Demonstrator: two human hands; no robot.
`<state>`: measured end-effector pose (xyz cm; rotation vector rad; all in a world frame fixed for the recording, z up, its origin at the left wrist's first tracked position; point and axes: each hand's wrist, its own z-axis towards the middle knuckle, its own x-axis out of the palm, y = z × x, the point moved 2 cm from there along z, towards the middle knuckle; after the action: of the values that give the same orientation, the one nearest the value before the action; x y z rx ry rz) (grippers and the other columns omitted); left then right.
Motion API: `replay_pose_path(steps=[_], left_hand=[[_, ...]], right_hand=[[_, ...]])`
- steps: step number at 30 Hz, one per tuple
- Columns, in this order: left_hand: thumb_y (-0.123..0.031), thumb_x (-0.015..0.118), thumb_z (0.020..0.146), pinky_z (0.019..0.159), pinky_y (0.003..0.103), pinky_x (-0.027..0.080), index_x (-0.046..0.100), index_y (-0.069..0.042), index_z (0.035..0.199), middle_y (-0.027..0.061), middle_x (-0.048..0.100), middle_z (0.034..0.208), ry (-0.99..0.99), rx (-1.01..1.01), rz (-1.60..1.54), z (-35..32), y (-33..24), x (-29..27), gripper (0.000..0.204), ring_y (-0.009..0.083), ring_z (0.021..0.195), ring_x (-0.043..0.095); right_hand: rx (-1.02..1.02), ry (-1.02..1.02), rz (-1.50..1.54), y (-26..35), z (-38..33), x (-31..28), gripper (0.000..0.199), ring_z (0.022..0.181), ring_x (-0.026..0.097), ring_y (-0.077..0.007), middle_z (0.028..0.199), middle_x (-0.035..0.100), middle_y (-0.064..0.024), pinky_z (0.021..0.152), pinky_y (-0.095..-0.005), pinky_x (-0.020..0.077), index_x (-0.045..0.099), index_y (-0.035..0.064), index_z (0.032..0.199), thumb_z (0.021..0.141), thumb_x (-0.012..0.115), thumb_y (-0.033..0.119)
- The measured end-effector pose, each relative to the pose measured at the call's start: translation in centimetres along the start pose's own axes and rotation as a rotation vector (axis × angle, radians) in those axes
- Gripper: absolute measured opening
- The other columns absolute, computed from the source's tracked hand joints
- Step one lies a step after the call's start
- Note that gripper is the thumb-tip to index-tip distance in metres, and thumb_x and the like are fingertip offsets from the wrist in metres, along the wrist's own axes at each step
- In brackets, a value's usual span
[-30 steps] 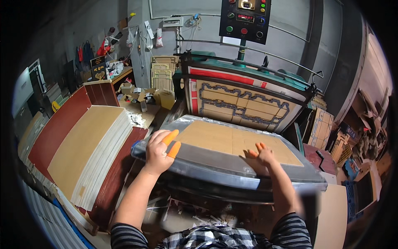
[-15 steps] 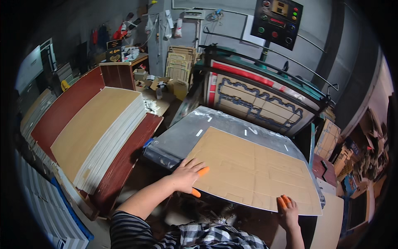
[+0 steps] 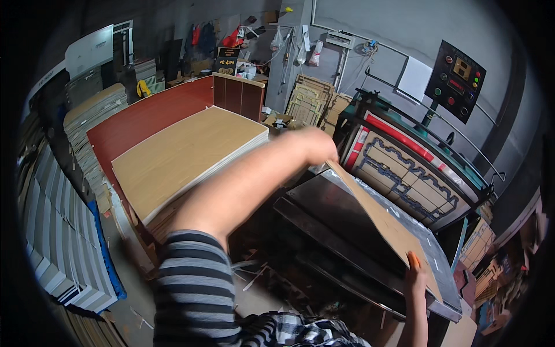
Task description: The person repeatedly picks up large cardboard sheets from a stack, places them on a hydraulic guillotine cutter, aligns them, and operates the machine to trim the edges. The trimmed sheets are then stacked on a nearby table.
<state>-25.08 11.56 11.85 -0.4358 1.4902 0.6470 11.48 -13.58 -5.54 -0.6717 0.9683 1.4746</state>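
Note:
A brown cardboard sheet [image 3: 376, 211] is tilted up over the grey metal bed [image 3: 315, 199] of a die-cutting press. My left hand [image 3: 319, 146], blurred and raised at the far left, is closed at the sheet's lifted corner; its fingers are mostly hidden. Lower down, my right hand [image 3: 415, 274] grips the sheet's near edge by its right end, an orange finger cover showing. Behind the bed stands the press's upright plate, carrying a cutting die [image 3: 407, 179] with dark, wavy outlines on a tan board.
A stack of brown-faced sheets [image 3: 191, 156] rests within red-brown boards [image 3: 153, 113] on the left. Grey-and-white striped stacks [image 3: 63, 231] lie farther left. A control panel [image 3: 457, 81] with coloured buttons rises above the press. Scraps [image 3: 254, 277] litter the floor.
The sheet, flat on the bed before, is now lifted and tilted at its left side. My left hand has moved up and away with that corner; my right hand stays at the near edge.

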Motion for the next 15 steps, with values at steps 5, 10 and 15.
replay_pose_path(steps=[5, 10, 15], left_hand=[[0.004, 0.057, 0.076, 0.092, 0.04, 0.049, 0.059, -0.019, 0.126, 0.0125, 0.063, 0.12, -0.322, -0.349, 0.071, -24.9, 9.5, -8.8, 0.055, 0.0331, 0.109, 0.059], [-0.001, 0.051, 0.081, 0.102, 0.046, 0.042, 0.062, -0.008, 0.12, 0.0157, 0.063, 0.121, -0.544, -0.755, 0.477, -46.0, 7.3, -4.4, 0.041, 0.0354, 0.117, 0.056], [-0.006, 0.054, 0.083, 0.099, 0.048, 0.044, 0.065, -0.001, 0.111, 0.0202, 0.065, 0.115, -0.691, -0.914, 0.425, -55.0, 11.6, 13.2, 0.031, 0.0387, 0.108, 0.061]], right_hand=[[-0.434, -0.21, 0.432, 19.8, 11.7, 2.5, 0.054, 0.11, 0.06, -0.0372, 0.117, 0.063, -0.0202, 0.092, -0.0385, 0.049, 0.061, 0.0047, 0.122, 0.072, 0.051, -0.014], [-0.829, -0.226, 0.471, 37.8, 17.5, 7.5, 0.053, 0.111, 0.056, -0.0361, 0.124, 0.058, -0.02, 0.099, -0.0443, 0.0442, 0.061, 0.0063, 0.123, 0.07, 0.059, 0.0], [-0.888, -0.193, 0.244, 48.8, 18.4, 19.7, 0.048, 0.129, 0.045, -0.0316, 0.136, 0.052, -0.0125, 0.108, -0.0519, 0.0321, 0.051, 0.0143, 0.136, 0.088, 0.047, 0.015]])
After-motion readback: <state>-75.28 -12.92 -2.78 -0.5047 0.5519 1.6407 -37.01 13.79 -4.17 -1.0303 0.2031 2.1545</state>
